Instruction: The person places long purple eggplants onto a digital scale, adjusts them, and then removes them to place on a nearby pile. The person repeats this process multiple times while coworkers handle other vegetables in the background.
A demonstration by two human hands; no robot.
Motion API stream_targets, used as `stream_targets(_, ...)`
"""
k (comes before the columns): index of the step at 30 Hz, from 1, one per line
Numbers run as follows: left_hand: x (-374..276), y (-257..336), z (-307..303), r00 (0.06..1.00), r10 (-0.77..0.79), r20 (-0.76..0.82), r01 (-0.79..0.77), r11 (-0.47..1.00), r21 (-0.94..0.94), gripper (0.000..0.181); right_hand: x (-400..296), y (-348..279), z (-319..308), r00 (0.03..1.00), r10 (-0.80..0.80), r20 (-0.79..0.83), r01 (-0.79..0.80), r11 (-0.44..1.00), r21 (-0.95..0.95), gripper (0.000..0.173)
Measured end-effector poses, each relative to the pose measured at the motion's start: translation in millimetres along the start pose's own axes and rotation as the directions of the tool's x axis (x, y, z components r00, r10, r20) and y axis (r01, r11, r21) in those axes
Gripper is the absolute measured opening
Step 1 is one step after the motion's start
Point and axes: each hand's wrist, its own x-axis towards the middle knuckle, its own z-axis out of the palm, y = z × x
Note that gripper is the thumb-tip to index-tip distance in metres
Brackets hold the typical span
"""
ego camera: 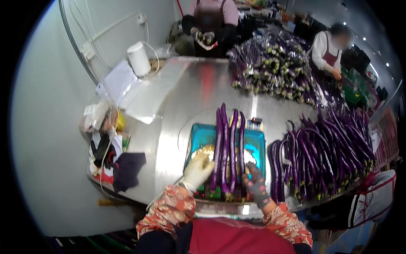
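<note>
Four long purple eggplants [224,149] lie side by side across a blue tray [197,135] on a weighing scale, stems towards me. My left hand [198,173], in a cream glove, is at the side of the leftmost one, with its fingertips partly hidden. Against the rightmost eggplant [242,143] rests my right hand [255,184], in a dark patterned glove. Its thumb crosses the lower part of that eggplant; whether it grips is unclear. Lit red and green digits [203,192] show partly below the tray.
A large pile of loose eggplants [323,152] lies to the right, and bagged eggplants [272,66] are heaped behind. Plastic bags [149,95], a white canister [139,59] and a dark cloth [128,170] are at the left of the metal table [173,143]. Two people work beyond.
</note>
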Motion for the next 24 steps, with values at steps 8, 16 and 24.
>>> stream_targets(8,-8,-17,-31,0.989,-0.015,-0.15,-0.013,0.982,-0.189,0.041,-31,13,-44,0.977,0.125,-0.171,-0.091,0.977,0.194,0.048)
stream_targets(16,-17,-11,-45,0.991,-0.047,-0.125,0.007,0.952,-0.305,0.038,-44,10,-47,0.969,0.188,-0.159,-0.138,0.95,0.282,0.045)
stream_targets(24,-23,-18,-45,0.989,-0.123,-0.08,0.071,0.876,-0.477,0.039,-44,2,-47,0.969,0.224,-0.102,-0.198,0.956,0.214,0.045)
